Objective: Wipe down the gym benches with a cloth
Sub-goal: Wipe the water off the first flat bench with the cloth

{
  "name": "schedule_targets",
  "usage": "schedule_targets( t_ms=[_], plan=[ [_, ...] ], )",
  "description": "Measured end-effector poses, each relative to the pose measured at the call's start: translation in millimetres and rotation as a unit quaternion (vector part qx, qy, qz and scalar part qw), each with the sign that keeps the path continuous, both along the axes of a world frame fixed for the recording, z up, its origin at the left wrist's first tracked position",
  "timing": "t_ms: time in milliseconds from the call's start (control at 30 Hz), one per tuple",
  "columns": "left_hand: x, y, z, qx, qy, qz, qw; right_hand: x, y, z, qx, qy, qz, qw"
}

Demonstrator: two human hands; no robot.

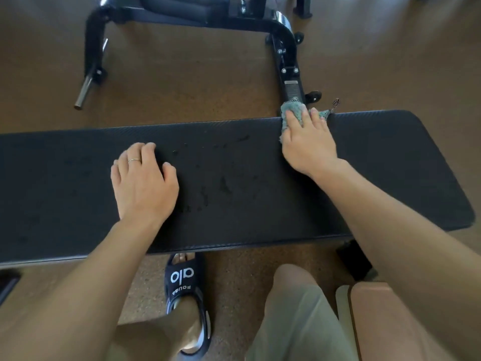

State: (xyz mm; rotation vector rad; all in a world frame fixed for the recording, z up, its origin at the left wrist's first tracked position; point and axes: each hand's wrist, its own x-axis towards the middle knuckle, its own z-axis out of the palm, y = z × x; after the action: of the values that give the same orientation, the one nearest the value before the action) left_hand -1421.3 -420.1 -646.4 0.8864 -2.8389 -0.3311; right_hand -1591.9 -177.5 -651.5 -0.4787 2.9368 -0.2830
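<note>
Head view: my right hand point(307, 142) presses flat on the teal cloth point(292, 113), mostly hidden, at the black bench pad point(234, 178) far edge; left hand point(143, 183) rests spread.

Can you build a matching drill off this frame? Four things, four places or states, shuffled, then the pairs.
Things
1. crumpled grey-green cloth
2. left hand
3. long black padded bench top
4. black slide sandal with white lettering

Places or states
A. on the brown floor, toe tucked under the bench's near edge
B. flat on the pad, a thin ring on one finger
C. at the bench's far edge, pressed under the right hand
D. dotted with dark wet-looking spots near its middle

Pairs: 1-C, 2-B, 3-D, 4-A
</note>
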Motion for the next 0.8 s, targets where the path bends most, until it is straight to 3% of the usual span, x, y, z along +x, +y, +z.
schedule_targets(
  t_ms=[133,267,400,500,600,733,800],
  plan=[
    [3.4,4.0,-11.5,0.007,-0.004,0.003,1.000,54.8,-57.6,-4.2,-0.016,0.021,0.146,0.989],
    [2.8,2.0,-12.4,0.002,0.000,0.006,1.000,125.4,-18.7,0.8,-0.007,0.022,0.279,0.960],
    [0.8,5.8,-13.8,-0.004,-0.005,0.005,1.000,77.8,9.8,3.1,0.019,0.014,0.240,0.971],
    [-0.2,5.2,-14.3,-0.008,-0.005,0.007,1.000,16.7,-28.9,1.8,0.021,0.003,0.159,0.987],
    [-1.6,4.8,-15.5,-0.013,-0.006,0.008,1.000,12.9,-62.3,0.1,0.011,-0.009,0.123,0.992],
    [-1.3,3.8,-17.3,-0.014,0.001,0.006,1.000,107.7,-50.3,-2.7,0.001,0.032,0.252,0.967],
    [-0.8,3.3,-17.6,-0.012,0.000,0.007,1.000,117.3,-36.8,-2.8,-0.002,0.015,0.309,0.951]
  ],
)
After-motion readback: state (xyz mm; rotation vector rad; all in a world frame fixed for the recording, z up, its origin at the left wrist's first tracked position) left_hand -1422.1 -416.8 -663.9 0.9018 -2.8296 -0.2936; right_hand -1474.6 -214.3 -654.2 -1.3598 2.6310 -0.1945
